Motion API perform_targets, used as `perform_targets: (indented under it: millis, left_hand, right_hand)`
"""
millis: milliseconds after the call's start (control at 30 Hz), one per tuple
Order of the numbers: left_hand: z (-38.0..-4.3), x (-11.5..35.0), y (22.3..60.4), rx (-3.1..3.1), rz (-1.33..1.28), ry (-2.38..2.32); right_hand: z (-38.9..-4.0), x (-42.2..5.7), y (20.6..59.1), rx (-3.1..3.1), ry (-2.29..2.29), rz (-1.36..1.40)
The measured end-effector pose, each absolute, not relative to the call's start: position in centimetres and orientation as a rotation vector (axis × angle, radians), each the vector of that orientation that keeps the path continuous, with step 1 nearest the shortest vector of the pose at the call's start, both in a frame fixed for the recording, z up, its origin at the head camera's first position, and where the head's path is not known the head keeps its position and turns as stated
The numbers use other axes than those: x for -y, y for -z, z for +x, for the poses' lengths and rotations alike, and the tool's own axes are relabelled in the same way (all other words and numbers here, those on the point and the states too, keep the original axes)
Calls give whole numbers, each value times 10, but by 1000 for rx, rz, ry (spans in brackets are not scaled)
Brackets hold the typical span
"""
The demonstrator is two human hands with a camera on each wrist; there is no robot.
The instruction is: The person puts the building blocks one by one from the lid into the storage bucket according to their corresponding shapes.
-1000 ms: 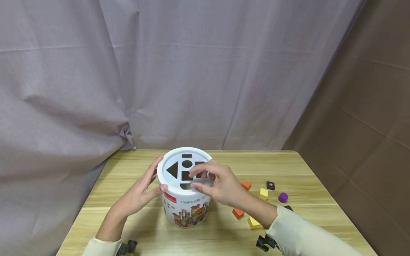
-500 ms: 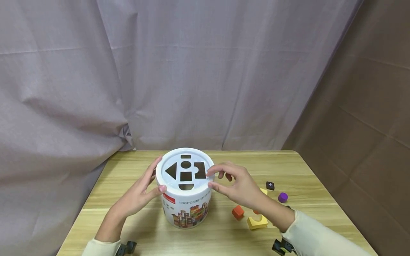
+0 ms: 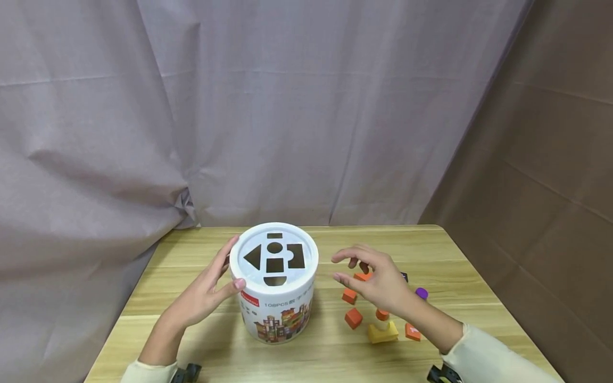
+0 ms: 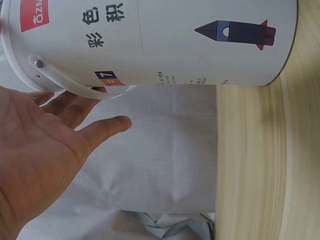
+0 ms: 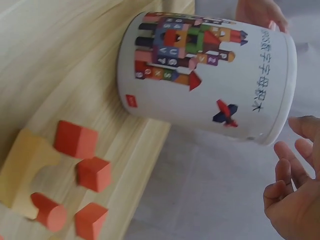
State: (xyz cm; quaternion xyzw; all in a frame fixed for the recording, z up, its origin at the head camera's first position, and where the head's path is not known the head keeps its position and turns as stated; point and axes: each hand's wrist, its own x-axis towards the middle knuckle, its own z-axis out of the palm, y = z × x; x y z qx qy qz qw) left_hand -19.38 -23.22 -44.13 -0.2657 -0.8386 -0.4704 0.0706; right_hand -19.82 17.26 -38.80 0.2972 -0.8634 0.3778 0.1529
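Note:
A white bucket [image 3: 282, 314] of toy blocks stands upright, its white lid [image 3: 261, 234] pierced with triangle, round, square and other cut-outs. My left hand [image 3: 203, 295] grips the lid's left rim, thumb at the front, fingers around the side. In the left wrist view, fingers reach behind the bucket's white handle [image 4: 82, 91] and one finger points free. My right hand [image 3: 375, 279] hovers right of the bucket, thumb and fingers parted and holding nothing. Beneath and beside it lie orange blocks [image 3: 353, 318] and a yellow arch block [image 3: 383, 333].
A purple cylinder [image 3: 421, 293], a partly hidden dark block [image 3: 404, 276] and an orange block with a white mark [image 3: 413, 332] lie on the wooden table [image 3: 220, 351] to the right. Grey curtains [image 3: 268, 133] hang behind it.
My right hand has drawn back from above the lid to the right, uncovering the cut-outs and more blocks. My left hand keeps its place on the bucket.

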Motion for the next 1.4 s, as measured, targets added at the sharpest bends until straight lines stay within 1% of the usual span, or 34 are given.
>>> perform_targets:
  millis: [167,967,1233,1400]
  left_hand:
    - [-194,232,443,2520,-798,1425]
    - [-194,229,444,2551,-713,1427]
    - [-195,230,444,2548,-722,1429]
    - [-195,230,443,2544,-724,1427]
  right_hand:
    - [-200,-186,398,2473,-1060,833]
    - [-213,-266,445,2584,-1016,548]
    - [-222,-296,463,2585,-864,511]
    - [-225,-313,473,2603,-853,465]
